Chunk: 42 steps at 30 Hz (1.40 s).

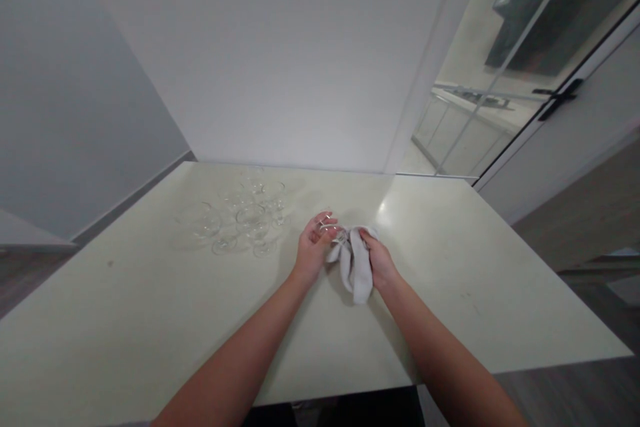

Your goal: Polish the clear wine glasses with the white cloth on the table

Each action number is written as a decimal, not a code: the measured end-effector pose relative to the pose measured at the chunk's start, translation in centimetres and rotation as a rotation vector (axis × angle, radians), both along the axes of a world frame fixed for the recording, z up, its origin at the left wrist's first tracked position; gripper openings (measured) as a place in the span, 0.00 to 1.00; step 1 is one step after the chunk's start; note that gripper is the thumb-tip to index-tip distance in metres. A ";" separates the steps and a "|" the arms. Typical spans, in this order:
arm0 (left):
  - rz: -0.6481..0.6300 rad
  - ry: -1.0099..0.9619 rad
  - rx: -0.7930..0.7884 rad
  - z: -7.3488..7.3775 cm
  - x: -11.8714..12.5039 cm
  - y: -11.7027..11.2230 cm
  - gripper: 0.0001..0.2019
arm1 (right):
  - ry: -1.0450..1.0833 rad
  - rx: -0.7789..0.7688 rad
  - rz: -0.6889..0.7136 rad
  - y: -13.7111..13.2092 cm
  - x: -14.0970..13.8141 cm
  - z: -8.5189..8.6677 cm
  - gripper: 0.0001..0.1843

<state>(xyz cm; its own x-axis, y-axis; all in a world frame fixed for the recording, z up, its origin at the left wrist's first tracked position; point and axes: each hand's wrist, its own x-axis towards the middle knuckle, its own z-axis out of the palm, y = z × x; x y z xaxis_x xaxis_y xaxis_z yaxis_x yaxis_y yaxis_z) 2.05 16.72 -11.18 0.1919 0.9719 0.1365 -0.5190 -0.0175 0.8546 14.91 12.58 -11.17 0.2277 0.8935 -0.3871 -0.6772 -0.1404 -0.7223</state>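
My left hand (313,243) is closed around a clear stemmed glass (330,228), which lies tilted on its side above the table. A white cloth (356,265) is bunched against the right end of this glass and hangs down in folds. My right hand (376,255) grips the cloth, its fingers partly hidden by the fabric. Whether those fingers also press on the glass through the cloth, I cannot tell. Left of my hands, several clear stemmed glasses (251,220) stand close together on the table.
The pale table (165,320) reaches to a white wall (280,67) at the back. On the right are a glass panel (470,107) and a door with a black handle (560,100). The glasses' thin rims and stems are faint against the tabletop.
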 end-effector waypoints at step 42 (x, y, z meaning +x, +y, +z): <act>0.346 0.366 0.632 0.2 -0.6 -2.4 0.37 | -0.473 0.199 0.276 -0.3 0.4 -0.6 0.12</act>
